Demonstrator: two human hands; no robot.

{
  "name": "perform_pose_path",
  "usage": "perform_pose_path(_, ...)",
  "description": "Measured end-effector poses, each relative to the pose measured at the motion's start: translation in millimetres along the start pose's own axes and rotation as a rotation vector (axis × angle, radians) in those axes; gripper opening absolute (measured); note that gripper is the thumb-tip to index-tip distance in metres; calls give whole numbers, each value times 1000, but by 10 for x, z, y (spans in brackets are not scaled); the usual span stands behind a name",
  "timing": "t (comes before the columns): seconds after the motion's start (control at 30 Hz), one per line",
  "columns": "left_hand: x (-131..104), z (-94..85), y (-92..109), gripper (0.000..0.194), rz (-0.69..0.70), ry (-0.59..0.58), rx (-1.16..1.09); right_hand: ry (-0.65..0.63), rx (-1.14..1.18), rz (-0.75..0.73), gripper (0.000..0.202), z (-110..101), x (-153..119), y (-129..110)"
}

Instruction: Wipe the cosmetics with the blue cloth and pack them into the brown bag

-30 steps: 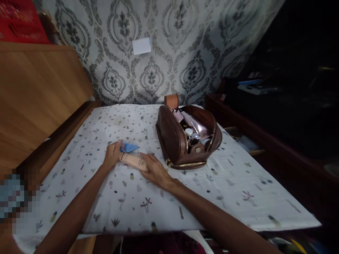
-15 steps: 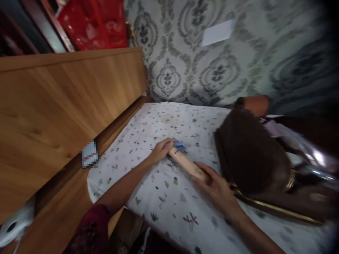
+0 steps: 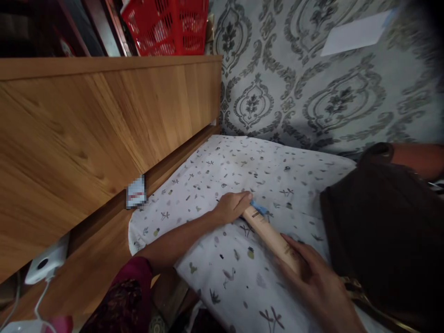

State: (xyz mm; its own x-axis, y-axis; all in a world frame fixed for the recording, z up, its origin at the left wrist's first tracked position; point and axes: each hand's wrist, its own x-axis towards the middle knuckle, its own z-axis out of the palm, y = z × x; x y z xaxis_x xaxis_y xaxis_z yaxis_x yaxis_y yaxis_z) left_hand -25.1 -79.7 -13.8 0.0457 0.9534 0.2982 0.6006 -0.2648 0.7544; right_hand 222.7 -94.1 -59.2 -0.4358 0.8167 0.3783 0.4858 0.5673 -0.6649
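Observation:
A long, slim beige thing (image 3: 268, 233) with small dark marks slants across the white printed cloth (image 3: 277, 169); I cannot make out its exact kind. Its near end lies in the grip of my right hand (image 3: 314, 273), thumb along one side and fingers along the other. At the far end my left hand (image 3: 233, 207) is closed, with its fingertips on or beside the beige thing. A small crumpled blue piece (image 3: 258, 206) shows just past those fingertips; whether they pinch it is hidden.
A dark brown bag (image 3: 385, 231) rests on the cloth at the right. Along the left runs a wooden cabinet (image 3: 121, 134) with a red basket (image 3: 169, 27) on top. A white socket strip (image 3: 48, 262) with a cord lies low left. Patterned wallpaper (image 3: 263, 55) covers the back wall.
The view has swung left, so everything sits further right, and it is sharper now. Both hands stay on the beige thing, and less of the blue piece shows.

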Motion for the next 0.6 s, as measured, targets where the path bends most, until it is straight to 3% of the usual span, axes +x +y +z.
perform_pose_path(0.23, 23, 33, -25, 55, -175, -14, -114, 128, -281, -188, 40, -48, -87, -121)
perform_pose_path(0.37, 69, 7, -80, 67, -157, -38, -226, 86, -156, -126, 41, -83, -70, -155)
perform_pose_path(0.43, 66, -39, -86, 63, -133, -72, -350, 72, -67, -66, 42, -100, -49, -164)
perform_pose_path(0.53, 30, -131, -73, 51, -142, -197, -583, 68, 32, 7, 44, -117, -22, -172)
perform_pose_path(0.6, 7, -180, -59, 53, -167, -291, -681, 73, 84, 33, 44, -121, -14, -174)
